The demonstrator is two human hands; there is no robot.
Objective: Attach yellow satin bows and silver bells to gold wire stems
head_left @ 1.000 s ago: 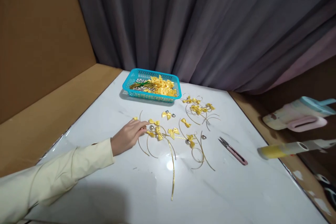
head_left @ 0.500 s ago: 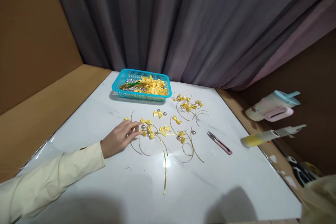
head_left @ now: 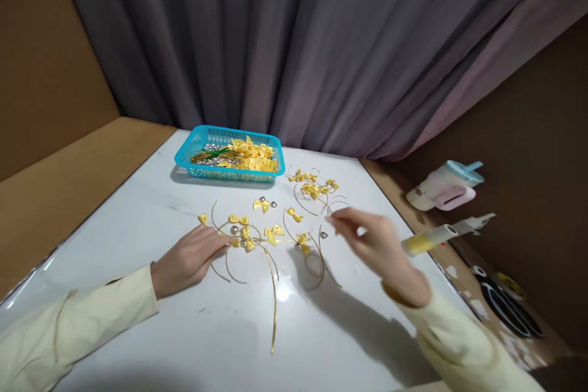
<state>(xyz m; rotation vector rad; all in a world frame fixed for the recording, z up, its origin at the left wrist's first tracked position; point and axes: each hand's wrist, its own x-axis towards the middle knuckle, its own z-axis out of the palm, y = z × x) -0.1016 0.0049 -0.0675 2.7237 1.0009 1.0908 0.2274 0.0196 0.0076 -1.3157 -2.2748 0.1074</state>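
My left hand [head_left: 190, 257] rests low over the white table, its fingertips pressed together on a small yellow ribbon bow [head_left: 236, 243]. Beside it lie another yellow bow [head_left: 238, 219], a silver heart-shaped bead [head_left: 234, 230] and thin gold cord [head_left: 274, 312], one length running towards me. To the right, my right hand [head_left: 374, 245] hovers above the table, thumb and fingers drawn together; whatever they may hold is hidden. Nearest to it are a single silver bead [head_left: 324, 235] and a curved piece of cord [head_left: 328, 263].
A blue basket [head_left: 229, 176] of yellow bows, silver beads and tied gold cord stands at the back. Bows joined with cord [head_left: 312, 190] lie right of it. At the right edge are a tumbler [head_left: 443, 187], a glue-like bottle [head_left: 432, 240] and black-handled scissors [head_left: 505, 303].
My right hand has come in from the right, over where the small pink-handled snips lay; they are now out of sight. The left fingers have come down onto a bow. The view has shifted slightly right.
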